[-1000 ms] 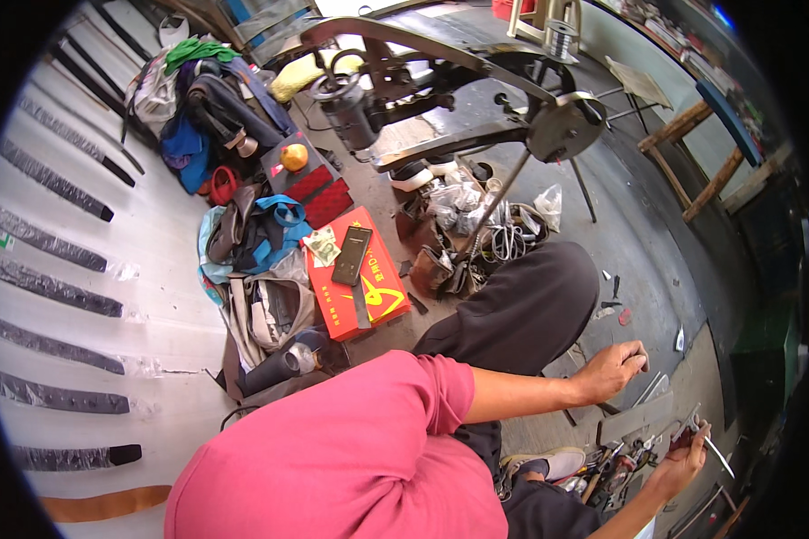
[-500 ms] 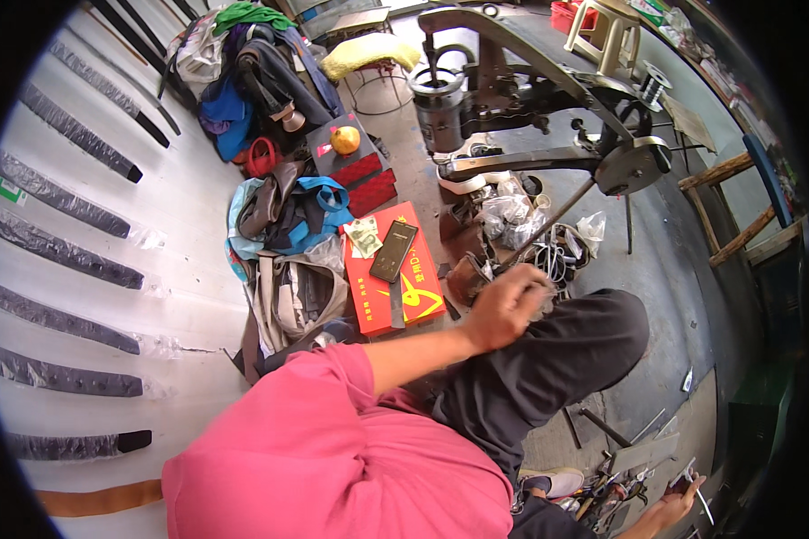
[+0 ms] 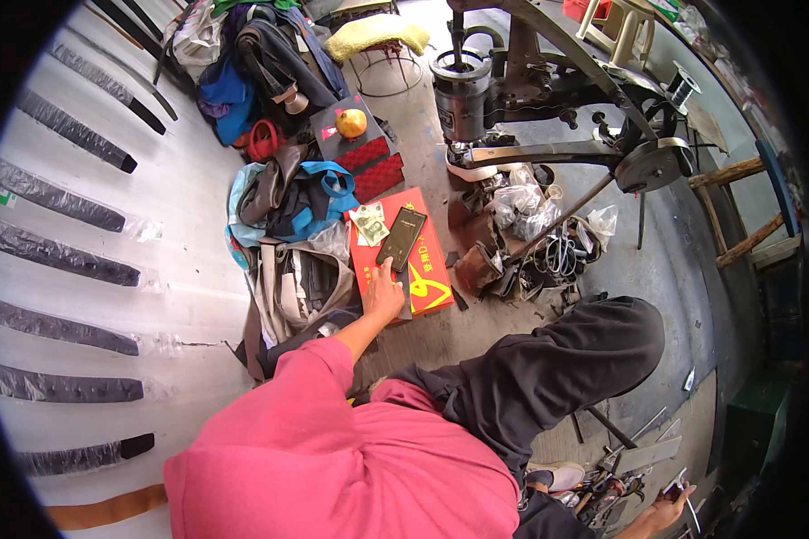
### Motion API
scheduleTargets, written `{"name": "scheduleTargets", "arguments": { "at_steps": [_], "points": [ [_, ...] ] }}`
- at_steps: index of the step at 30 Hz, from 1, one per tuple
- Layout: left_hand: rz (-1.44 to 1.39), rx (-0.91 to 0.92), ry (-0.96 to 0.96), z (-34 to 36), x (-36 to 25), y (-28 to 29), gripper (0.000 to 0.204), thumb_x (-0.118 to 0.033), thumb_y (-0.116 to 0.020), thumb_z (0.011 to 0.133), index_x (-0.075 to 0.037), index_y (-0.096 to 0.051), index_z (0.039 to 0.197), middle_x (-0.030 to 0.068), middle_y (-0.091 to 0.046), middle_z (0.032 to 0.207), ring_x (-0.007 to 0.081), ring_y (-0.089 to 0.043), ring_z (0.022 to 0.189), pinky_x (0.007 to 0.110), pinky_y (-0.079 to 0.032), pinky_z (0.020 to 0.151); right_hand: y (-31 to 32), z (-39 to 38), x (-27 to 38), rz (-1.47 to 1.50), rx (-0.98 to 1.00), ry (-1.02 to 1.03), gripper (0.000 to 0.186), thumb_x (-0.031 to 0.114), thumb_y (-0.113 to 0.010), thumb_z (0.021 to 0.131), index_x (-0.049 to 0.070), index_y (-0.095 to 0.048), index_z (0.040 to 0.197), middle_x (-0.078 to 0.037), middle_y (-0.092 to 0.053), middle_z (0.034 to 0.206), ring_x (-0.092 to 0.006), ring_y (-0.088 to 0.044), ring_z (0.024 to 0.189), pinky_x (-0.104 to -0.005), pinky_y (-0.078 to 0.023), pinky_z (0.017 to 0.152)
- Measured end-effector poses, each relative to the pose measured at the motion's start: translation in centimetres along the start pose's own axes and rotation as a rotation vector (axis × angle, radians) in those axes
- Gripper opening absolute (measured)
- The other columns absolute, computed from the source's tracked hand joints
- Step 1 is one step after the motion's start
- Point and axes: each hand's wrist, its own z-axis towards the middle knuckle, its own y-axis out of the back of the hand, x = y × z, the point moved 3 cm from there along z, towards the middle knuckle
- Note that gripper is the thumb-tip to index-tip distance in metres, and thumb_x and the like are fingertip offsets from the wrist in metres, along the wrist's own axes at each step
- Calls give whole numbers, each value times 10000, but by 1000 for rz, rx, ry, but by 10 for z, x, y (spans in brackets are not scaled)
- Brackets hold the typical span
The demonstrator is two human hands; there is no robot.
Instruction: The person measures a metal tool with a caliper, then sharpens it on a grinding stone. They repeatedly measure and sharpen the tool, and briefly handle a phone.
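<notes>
My left hand (image 3: 384, 295) reaches to a red cardboard box (image 3: 368, 269) with yellow markings. Its index finger is stretched out, and the tip touches the lower end of a dark smartphone (image 3: 403, 238) lying flat on the box; nothing is held in this hand. Beside the phone lie some greenish banknotes (image 3: 369, 225). At the lower right, my right hand (image 3: 665, 514) is closed around a small dark item with a thin white strip sticking out, too small to name. Assorted hand tools (image 3: 607, 494) lie on the floor next to it.
A black hand-cranked sewing machine (image 3: 548, 72) stands ahead, its arm over shoes and plastic bags (image 3: 526, 211). Bags and cloth (image 3: 301, 287) are piled left of the red box. A round yellow-red fruit (image 3: 351, 123) sits on a dark box. Wrapped dark strips (image 3: 72, 198) hang along the left.
My left hand has moved from over my knee leftward to the phone, its index finger now extended onto it. My right hand stays low at the right, still holding the small item.
</notes>
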Motion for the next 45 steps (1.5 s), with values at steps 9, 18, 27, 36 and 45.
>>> {"name": "scheduleTargets", "arguments": {
  "at_steps": [9, 18, 27, 36, 45],
  "points": [
    [87, 48, 89, 5, -10, -6, 691, -227, -637, 954, -164, -368, 1587, 227, -526, 1385, 452, -606, 1222, 544, -508, 1002, -3, -5, 2, 96, 46, -27, 430, 432, -611, 1072, 15, -707, 1120, -29, -653, 926, -140, -578, 833, -277, -433, 760],
    [74, 116, -195, -21, -21, -18, 624, -199, -662, 954, -201, -441, 1538, 198, -553, 1224, 453, -636, 1089, 554, -537, 894, 20, 17, -7, 79, 119, 8, 415, 410, -608, 1077, 15, -709, 1152, -41, -699, 979, -157, -645, 909, -300, -500, 861],
    [44, 81, -72, -15, -9, -7, 711, -200, -629, 942, -172, -337, 1590, 252, -528, 1370, 481, -619, 1163, 556, -513, 969, 19, 12, -11, 104, 36, 41, 368, 388, -614, 1074, 56, -711, 1201, -10, -714, 978, -123, -633, 876, -272, -449, 773],
    [86, 77, -21, -6, -10, 2, 735, -206, -622, 944, -191, -313, 1611, 245, -525, 1379, 469, -623, 1185, 552, -521, 976, 23, 11, -8, 29, 94, 22, 361, 415, -620, 1066, 87, -728, 1168, -7, -728, 978, -124, -651, 903, -295, -456, 810],
    [123, 77, 5, 1, -11, -1, 651, -217, -615, 951, -195, -395, 1564, 210, -533, 1355, 448, -616, 1208, 539, -518, 982, 12, 5, -6, 93, 70, 32, 373, 361, -648, 1060, 4, -704, 1154, -40, -702, 983, -136, -634, 885, -274, -474, 793]
  ]
}}
